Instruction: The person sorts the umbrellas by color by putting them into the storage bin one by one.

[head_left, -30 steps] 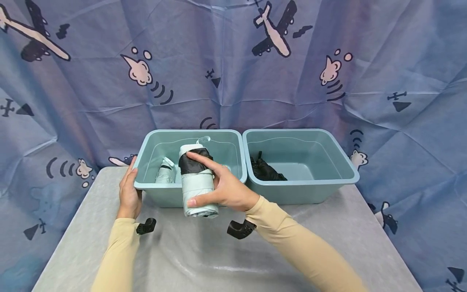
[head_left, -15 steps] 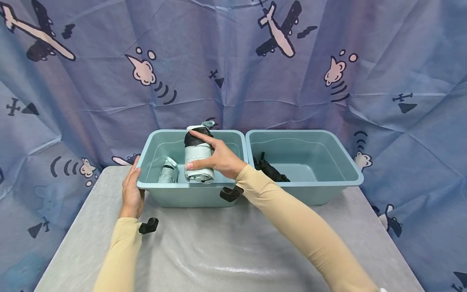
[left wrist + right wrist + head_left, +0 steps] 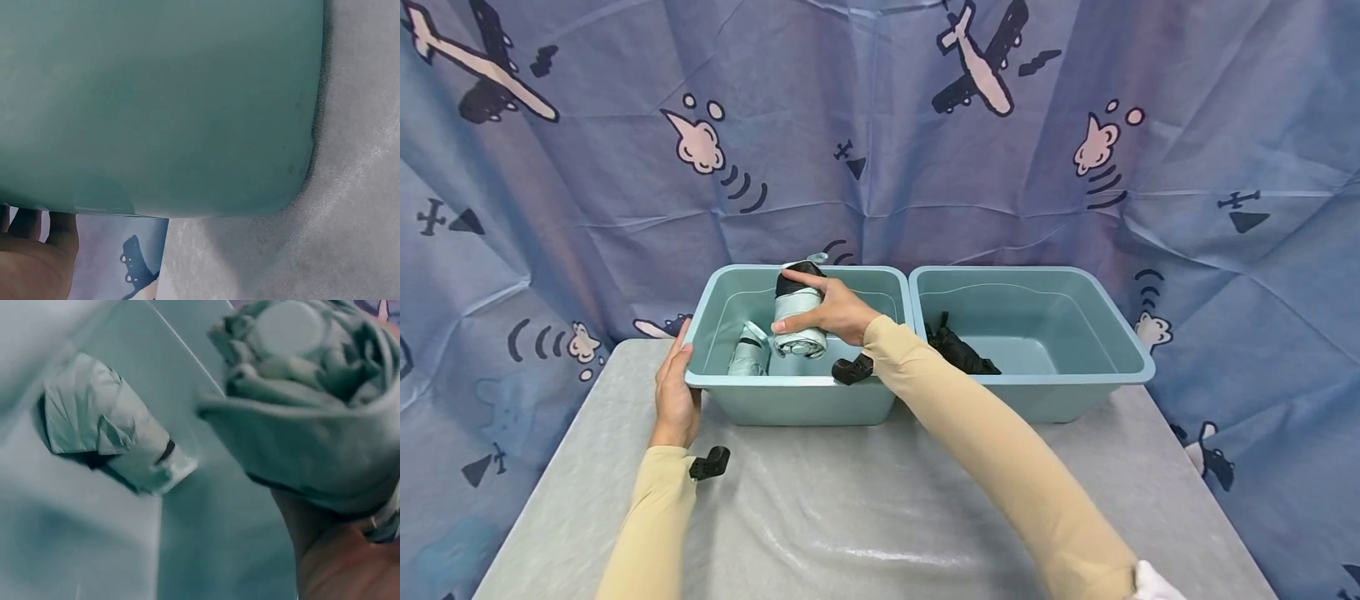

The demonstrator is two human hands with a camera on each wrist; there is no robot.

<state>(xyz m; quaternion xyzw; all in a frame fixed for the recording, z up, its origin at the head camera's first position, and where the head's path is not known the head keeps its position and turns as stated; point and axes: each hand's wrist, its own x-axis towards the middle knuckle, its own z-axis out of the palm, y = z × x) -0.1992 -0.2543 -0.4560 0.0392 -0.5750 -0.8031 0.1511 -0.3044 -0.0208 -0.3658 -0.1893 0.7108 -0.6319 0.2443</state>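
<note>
My right hand grips a pale mint folded umbrella with a black section near its far end, holding it above the inside of the left bin. In the right wrist view, the rolled end of this umbrella fills the upper right, a pale round piece at its centre. Inside the same bin, at the left, lies another pale folded umbrella with a thin black band. My left hand rests against the bin's left side with fingers extended; in the left wrist view its fingers touch the bin wall.
Beside the left bin, rims nearly together, stands a matching right bin with a black folded umbrella at its left. Both stand on a grey covered table. A blue patterned curtain hangs behind.
My right hand has carried the pale umbrella forward from in front of the left bin to over its inside, and lower. The left hand stays at the bin's side.
</note>
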